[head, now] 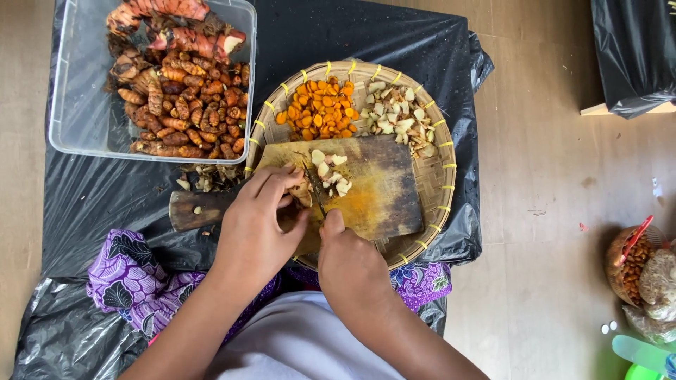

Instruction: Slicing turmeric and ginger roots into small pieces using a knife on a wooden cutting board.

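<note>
My left hand [257,222] presses a pale piece of root [301,190] down on a stained wooden cutting board [380,186]. My right hand [351,267] grips a knife [314,190], whose thin blade stands against that piece. Pale cut slices [331,172] lie just beyond the blade. The board rests on a round woven bamboo tray [440,179] that carries a heap of orange slices [320,109] and a heap of pale slices [398,116].
A clear plastic tub [77,105] of whole brown and orange roots stands at the upper left on black plastic sheeting [91,204]. Peelings [211,176] lie beside the tray. Purple patterned cloth [134,278] covers my lap. Bags of nuts [637,271] sit on the floor at right.
</note>
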